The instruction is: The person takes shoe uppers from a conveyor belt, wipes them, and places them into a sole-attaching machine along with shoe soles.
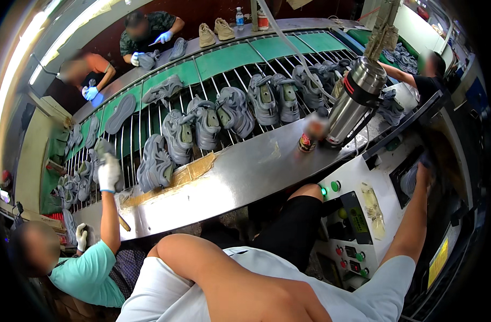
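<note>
My right arm reaches into the opening of a white machine (363,188) on the right. At its end my right hand (423,165) is small, dark and blurred, close beside a grey shoe (409,181) in that opening. Whether the fingers grip the shoe cannot be made out. My left arm bends across my body along the lower edge, and its hand lies outside the picture. The machine's panel carries a lit green button (324,191), another green button (335,185) and several red and green knobs.
Several grey shoes (207,123) stand on a metal rod rack before a green conveyor belt (224,63). On the steel table (240,182) stand a steel flask (353,102) and a dark bottle (310,134). A co-worker's white-gloved hand (109,173) is among the shoes at left; others work beyond the belt and at far right.
</note>
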`<act>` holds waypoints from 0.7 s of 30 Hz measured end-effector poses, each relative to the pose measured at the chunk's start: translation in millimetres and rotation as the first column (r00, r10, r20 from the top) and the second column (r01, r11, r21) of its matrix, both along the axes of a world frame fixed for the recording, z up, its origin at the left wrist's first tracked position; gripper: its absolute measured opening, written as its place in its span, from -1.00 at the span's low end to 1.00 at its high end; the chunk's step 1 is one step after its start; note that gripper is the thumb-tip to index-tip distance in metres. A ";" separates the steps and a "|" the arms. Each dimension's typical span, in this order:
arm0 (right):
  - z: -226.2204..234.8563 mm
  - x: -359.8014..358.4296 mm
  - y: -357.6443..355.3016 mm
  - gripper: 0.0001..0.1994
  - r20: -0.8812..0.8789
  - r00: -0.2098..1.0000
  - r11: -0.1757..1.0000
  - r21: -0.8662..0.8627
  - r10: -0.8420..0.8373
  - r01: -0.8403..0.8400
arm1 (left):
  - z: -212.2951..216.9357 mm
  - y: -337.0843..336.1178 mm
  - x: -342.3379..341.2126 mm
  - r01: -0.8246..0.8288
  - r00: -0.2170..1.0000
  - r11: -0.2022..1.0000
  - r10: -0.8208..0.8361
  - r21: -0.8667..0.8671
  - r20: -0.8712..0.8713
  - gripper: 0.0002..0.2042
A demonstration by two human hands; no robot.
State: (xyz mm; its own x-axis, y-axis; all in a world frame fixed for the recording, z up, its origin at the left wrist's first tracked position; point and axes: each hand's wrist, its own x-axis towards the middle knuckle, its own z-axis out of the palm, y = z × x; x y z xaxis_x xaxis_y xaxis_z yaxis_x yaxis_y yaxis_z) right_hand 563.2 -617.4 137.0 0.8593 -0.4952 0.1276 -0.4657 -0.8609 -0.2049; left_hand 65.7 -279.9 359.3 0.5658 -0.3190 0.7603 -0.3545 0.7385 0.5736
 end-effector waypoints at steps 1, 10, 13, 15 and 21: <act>-0.5 -1.1 -0.3 -0.22 0.010 1.000 1.000 0.011 0.012 -0.012 | 0.7 0.0 -1.0 -0.008 1.000 1.000 0.008 0.002 0.005 -0.95; -1.8 3.4 -4.5 -0.23 0.007 0.997 0.995 -0.061 0.078 -0.077 | 34.0 23.5 10.7 -0.043 0.959 0.916 -0.075 0.400 0.275 -0.99; -1.6 0.0 -7.4 -0.22 0.012 0.998 0.997 -0.039 0.068 -0.067 | 22.5 16.6 3.4 0.004 0.984 0.967 -0.049 0.254 0.173 -1.00; 3.6 -14.0 3.9 -0.22 0.028 0.998 0.998 -0.005 0.065 -0.065 | 10.8 6.8 -7.2 -0.017 0.999 0.996 0.012 0.086 0.050 -0.99; 39.0 -82.0 59.5 -0.17 0.191 0.980 0.998 0.035 -0.053 0.047 | 2.8 0.8 -21.0 -0.069 0.996 0.993 0.063 -0.098 -0.069 -0.99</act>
